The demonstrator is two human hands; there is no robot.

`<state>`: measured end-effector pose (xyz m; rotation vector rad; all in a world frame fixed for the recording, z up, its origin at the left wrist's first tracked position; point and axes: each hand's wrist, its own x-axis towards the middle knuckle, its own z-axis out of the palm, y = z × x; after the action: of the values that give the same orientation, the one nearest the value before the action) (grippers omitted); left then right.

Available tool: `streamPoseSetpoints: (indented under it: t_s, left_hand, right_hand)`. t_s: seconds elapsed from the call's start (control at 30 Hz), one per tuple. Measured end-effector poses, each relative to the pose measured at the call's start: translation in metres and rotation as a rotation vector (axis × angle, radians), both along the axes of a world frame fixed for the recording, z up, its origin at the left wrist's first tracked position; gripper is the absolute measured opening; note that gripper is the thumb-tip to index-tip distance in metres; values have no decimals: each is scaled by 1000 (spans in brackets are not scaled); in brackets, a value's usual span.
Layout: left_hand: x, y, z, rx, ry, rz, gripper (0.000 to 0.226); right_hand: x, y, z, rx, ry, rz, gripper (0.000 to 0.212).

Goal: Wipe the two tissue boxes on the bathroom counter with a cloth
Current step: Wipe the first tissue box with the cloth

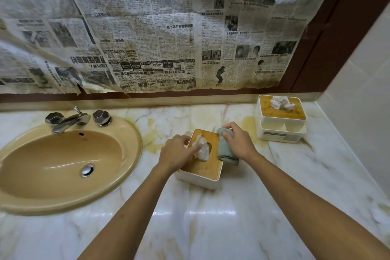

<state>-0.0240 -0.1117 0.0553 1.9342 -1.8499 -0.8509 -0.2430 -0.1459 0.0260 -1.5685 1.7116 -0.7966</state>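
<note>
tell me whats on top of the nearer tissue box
A tissue pokes from the lid, touched by the left hand; the right hand holds a cloth at its right edge. Inside the box nothing shows.

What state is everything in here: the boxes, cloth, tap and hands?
near tissue box: lid on, tissue poking out
far tissue box: lid on, tissue poking out, untouched
cloth: bunched, against near box's right edge
left hand: holds near tissue box
right hand: grips cloth
faucet: no water running
</note>
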Motion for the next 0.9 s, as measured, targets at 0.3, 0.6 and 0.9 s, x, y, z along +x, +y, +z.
streamPoseSetpoints:
  t_s: [0.3,0.6,0.9]
  left_hand:
    - [-27,10,-4,-5,-500,-334,127]
    - [-5,2,-5,-25,-331,-484,131]
    - [4,-1,-7,-284,-212,-281,33]
  right_hand:
    - [-23,35,1,192,-78,42,16]
    - [-7,48,19,-36,-109,-39,11]
    - [1,57,4,-56,-65,-30,10]
